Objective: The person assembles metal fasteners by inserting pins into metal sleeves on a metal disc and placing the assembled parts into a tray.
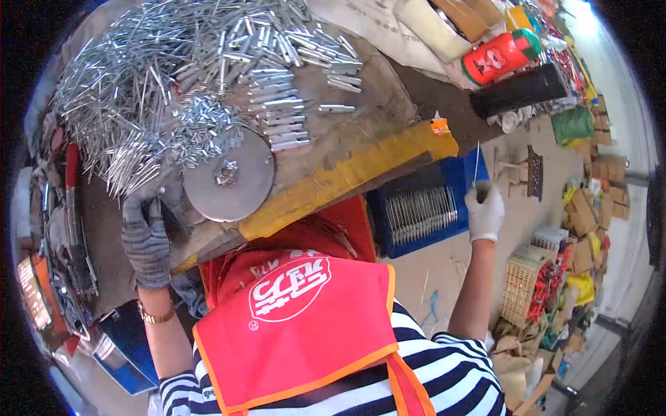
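My right hand [485,213], in a pale glove, is closed around the lower end of a thin metal rod [476,165]. The rod points upward beside a blue bin [388,240], where similar rods with thicker ends [422,211] lie in a row. At the left of the bench, my left hand [146,239], in a grey striped glove, has its fingers curled at the lower tips of a bunch of thin metal rods [132,163]; what they pinch is hidden. A round metal disc [232,184] with small metal pieces [226,172] on it lies right of this hand.
A heap of loose rods [118,76] and small metal sleeves [201,125] covers the bench's left. Larger metal tubes [281,104] lie in a column. Yellow tape [347,170] lines the bench edge. A red-and-green canister [501,57] and black cylinder [520,90] stand at the back right.
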`<move>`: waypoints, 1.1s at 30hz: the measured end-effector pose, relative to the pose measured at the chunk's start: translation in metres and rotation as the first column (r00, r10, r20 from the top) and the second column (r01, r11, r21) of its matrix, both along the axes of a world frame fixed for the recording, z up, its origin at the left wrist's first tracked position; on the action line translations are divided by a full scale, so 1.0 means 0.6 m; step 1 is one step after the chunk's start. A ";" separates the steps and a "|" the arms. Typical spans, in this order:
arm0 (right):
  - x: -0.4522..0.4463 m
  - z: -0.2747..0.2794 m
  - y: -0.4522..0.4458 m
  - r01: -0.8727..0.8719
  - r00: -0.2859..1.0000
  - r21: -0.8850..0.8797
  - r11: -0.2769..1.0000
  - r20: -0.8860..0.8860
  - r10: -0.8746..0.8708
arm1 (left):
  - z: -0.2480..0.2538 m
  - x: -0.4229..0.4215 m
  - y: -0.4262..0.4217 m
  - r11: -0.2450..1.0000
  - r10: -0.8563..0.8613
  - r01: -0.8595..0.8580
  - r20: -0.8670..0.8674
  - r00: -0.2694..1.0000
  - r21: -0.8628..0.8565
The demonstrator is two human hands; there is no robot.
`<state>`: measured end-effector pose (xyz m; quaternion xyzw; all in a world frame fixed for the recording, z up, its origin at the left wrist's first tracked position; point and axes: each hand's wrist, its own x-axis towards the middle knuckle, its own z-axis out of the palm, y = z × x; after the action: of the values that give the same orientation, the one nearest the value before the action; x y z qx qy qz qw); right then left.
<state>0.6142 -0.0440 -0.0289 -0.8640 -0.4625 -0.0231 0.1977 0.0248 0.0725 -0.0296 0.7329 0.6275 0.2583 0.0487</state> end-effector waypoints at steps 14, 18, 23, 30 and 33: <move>0.130 -0.329 -0.148 0.100 0.961 -0.607 0.789 -0.147 -0.235 | -0.031 0.002 -0.014 0.989 0.012 -0.015 0.026 1.000 0.147; 0.147 -0.336 -0.139 0.018 0.972 -0.724 0.690 -0.149 -0.182 | -0.025 0.008 -0.016 0.992 0.046 -0.048 0.015 0.999 0.114; 0.159 -0.337 -0.132 -0.080 0.962 -0.772 0.631 -0.226 -0.154 | -0.025 0.015 -0.016 0.994 0.053 -0.063 0.106 0.993 0.086; 0.113 -0.250 -0.073 0.061 0.997 -0.187 0.980 -0.040 -0.070 | -0.020 0.013 -0.018 0.977 0.014 -0.032 0.083 0.996 0.210; 0.006 -0.104 0.031 -0.062 0.998 0.254 0.965 0.008 0.062 | -0.022 0.016 -0.027 0.968 0.064 -0.104 0.175 0.983 0.229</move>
<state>0.6180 -0.0253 -0.0910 -0.8166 -0.4825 -0.0762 0.3075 0.0346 0.0566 -0.0427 0.6821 0.6164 0.3934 0.0017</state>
